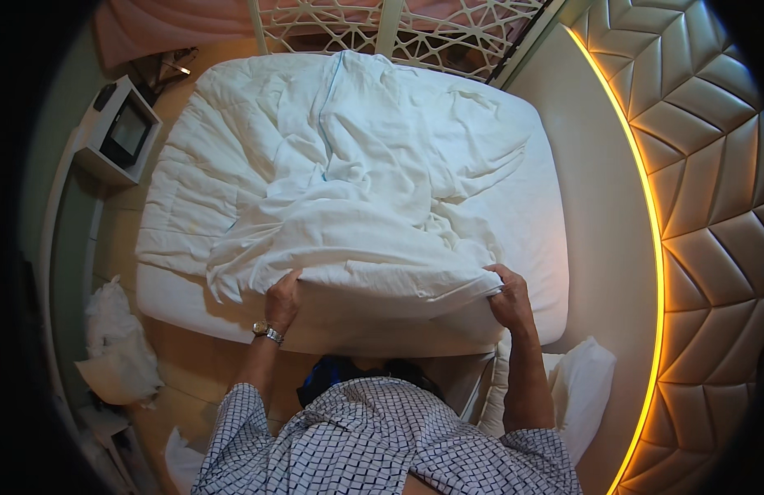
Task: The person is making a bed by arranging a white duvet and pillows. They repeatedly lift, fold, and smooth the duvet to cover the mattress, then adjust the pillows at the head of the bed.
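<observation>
Left hand [281,301], right hand [509,299]: fingers closed, gripping white sheet [374,206] edge.

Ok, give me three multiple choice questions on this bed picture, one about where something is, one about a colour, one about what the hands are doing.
1. Where does the pillow lie?
A. on the floor by the person's right arm
B. in the middle of the mattress
C. on the bedside unit

2. What colour is the sheet?
A. grey
B. white
C. dark blue

3. How do the left hand and right hand stand?
A. both hang free
B. only the left has a grip
C. each has a grip on the sheet's near edge

Answers: 1 A, it sits low beside the bed; 2 B, the cloth is white all over; 3 C, both hands bunch the hem.
</observation>
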Demonstrator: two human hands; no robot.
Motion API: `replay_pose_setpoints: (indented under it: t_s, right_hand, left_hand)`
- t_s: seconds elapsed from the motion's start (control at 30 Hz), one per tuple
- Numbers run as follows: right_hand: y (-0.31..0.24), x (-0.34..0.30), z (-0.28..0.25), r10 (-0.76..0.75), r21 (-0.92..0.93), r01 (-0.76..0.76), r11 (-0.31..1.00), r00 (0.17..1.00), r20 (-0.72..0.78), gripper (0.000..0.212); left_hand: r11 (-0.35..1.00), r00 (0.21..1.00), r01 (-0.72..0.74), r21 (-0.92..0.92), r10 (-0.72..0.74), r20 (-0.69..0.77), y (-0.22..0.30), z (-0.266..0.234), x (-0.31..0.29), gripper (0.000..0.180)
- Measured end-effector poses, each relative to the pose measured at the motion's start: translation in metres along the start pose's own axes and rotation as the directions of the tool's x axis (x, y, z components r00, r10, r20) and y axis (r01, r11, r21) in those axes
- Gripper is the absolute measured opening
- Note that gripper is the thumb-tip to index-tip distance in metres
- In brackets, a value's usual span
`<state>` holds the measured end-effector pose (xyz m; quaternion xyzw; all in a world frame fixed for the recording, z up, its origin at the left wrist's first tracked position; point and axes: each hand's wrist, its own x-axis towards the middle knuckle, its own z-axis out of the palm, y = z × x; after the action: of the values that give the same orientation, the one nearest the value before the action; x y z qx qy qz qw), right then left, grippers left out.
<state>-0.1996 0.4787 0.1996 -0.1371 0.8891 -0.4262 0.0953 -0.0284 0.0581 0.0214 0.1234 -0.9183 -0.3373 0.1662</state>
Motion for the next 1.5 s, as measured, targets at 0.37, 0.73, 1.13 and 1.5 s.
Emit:
replay_pose_setpoints:
  t_s: [0.37,0.73,1.13,1.5]
  right_hand:
    - [-0.004,0.006,-0.006,0.052,0.028,-0.056,0.998,0.989,0.141,0.017]
    - [-0.01,0.001,-0.006,0.105,-0.006,-0.105,0.994,0.986,0.129,0.023]
    - [-0.042,-0.02,-0.017,0.032,-0.036,-0.024,0.999,0.972,0.232,0.02]
    - [-0.022,-0.05,-0.03,-0.064,-0.055,0.078,0.995,0.973,0.22,0.022]
  left_hand:
    - [0.988,0.998,-0.043,0.147,0.049,-0.038,-0.012,-0.049,0.076,0.022]
    - [-0.027,0.366,0.835,-0.549,-0.718,0.592,0.017,0.064,-0.076,0.034]
    - [-0.552,0.738,0.099,-0.828,-0.518,0.433,-0.138,0.157,-0.088,0.039]
    - [0.506,0.63,0.684,-0.525,-0.773,0.075,-0.137,0.105,-0.079,0.068]
